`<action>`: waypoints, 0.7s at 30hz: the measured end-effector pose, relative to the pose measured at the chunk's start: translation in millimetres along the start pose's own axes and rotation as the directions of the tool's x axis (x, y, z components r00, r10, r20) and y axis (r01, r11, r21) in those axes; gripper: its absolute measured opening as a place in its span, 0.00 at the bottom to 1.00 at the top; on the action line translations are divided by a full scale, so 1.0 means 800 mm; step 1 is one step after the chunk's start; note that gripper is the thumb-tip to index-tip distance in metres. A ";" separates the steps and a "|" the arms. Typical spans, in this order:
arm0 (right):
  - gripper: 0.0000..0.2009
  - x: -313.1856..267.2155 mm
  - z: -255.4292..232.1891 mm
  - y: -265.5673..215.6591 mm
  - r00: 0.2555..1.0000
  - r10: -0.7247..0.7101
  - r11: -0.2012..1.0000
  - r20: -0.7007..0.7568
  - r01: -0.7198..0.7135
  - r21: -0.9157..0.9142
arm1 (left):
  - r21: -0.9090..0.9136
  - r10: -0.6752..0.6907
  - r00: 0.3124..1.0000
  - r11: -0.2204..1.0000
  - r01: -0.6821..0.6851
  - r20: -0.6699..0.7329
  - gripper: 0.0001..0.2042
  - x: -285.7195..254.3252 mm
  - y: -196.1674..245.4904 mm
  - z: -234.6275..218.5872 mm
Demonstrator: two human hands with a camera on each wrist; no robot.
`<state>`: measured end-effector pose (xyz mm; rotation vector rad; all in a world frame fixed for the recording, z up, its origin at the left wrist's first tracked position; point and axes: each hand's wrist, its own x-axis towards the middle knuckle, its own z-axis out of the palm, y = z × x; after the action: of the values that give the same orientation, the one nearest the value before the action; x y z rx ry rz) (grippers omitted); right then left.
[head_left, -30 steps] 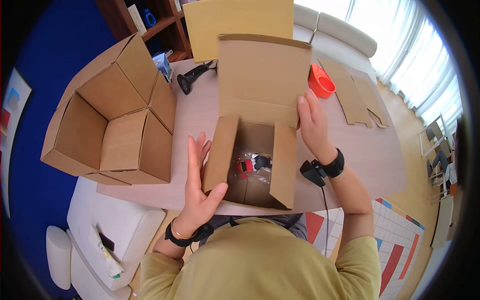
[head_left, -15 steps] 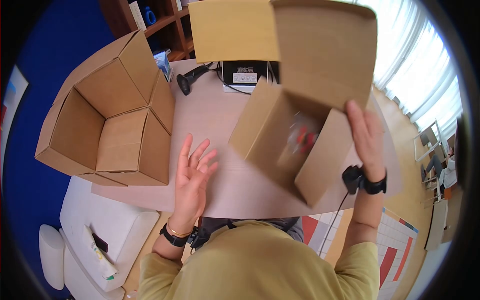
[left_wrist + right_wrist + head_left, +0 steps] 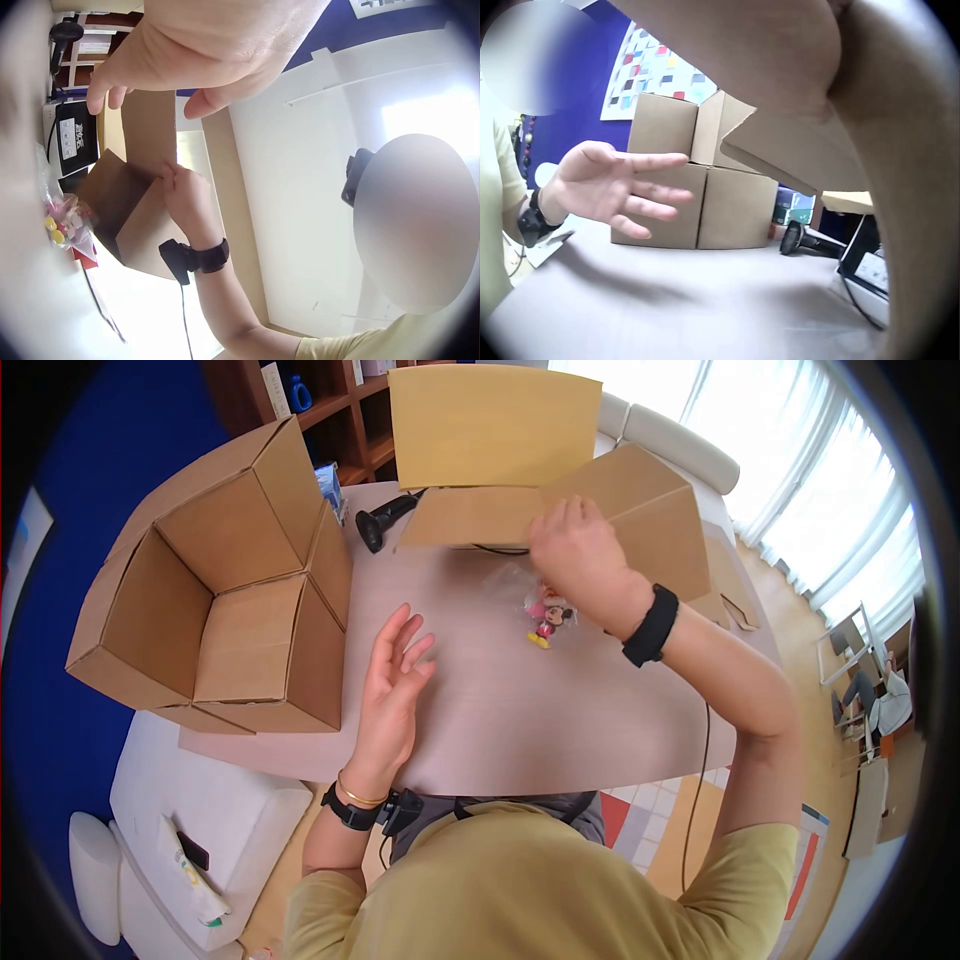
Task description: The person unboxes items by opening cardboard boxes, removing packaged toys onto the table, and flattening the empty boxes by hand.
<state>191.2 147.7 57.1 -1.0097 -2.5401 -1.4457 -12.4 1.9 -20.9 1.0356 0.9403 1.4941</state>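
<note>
A small brown cardboard box [image 3: 650, 525] lies tipped over at the far side of the table [image 3: 500, 710], one flap [image 3: 470, 515] spread flat to the left. My right hand [image 3: 575, 560] grips its edge; the left wrist view shows that hand [image 3: 187, 199] curled on the box [image 3: 135, 225]. A small toy figure in a clear plastic bag [image 3: 545, 615] lies on the table just below the right hand, also seen as the bagged toy [image 3: 64, 221]. My left hand [image 3: 395, 675] hovers open above the table, fingers spread, holding nothing, as the left hand [image 3: 615, 187] also shows.
A large open cardboard box [image 3: 220, 580] takes up the table's left side. A black barcode scanner [image 3: 385, 518] lies at the back, beside a yellowish cardboard sheet [image 3: 490, 425]. A black labelled device [image 3: 75, 139] stands behind the small box. Flat cardboard pieces [image 3: 735, 605] lie at right.
My right hand lifted the small box, swung it over and tipped it down at the far side. The bagged toy dropped out onto the table. My left hand let go of the flap and stays open.
</note>
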 end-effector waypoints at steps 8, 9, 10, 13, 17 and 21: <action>0.08 -0.072 -0.047 0.090 0.779 0.618 0.730 -0.105 -0.519 0.445 | -0.010 -0.050 0.997 0.999 0.051 0.065 0.30 0.011 -0.009 0.005; 0.12 -0.102 -0.046 0.117 0.677 0.734 0.526 0.053 -0.616 0.586 | -0.005 -0.051 0.995 0.999 0.051 0.084 0.30 0.012 -0.010 0.007; 0.15 -0.127 -0.048 0.134 0.560 0.795 0.281 0.232 -0.681 0.676 | -0.007 -0.051 0.995 0.999 0.051 0.086 0.30 0.014 -0.011 0.010; 0.21 -0.153 -0.092 0.108 0.307 0.780 -0.486 0.546 -0.254 0.836 | -0.049 -0.093 0.977 0.993 0.104 0.192 0.31 0.021 -0.015 0.027; 0.22 -0.205 -0.018 0.025 0.373 0.503 -0.830 0.780 -0.042 0.556 | -0.003 -0.079 0.934 0.996 0.086 0.349 0.29 0.017 -0.042 0.038; 0.23 -0.193 -0.026 -0.043 0.451 0.163 -0.979 0.877 -0.036 0.200 | -0.154 -0.163 0.893 0.957 0.247 0.420 0.26 0.005 -0.077 0.032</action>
<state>288.0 40.0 -10.7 -0.9961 -0.7142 1.5397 30.5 16.0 -69.9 1.0081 0.5676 1.1139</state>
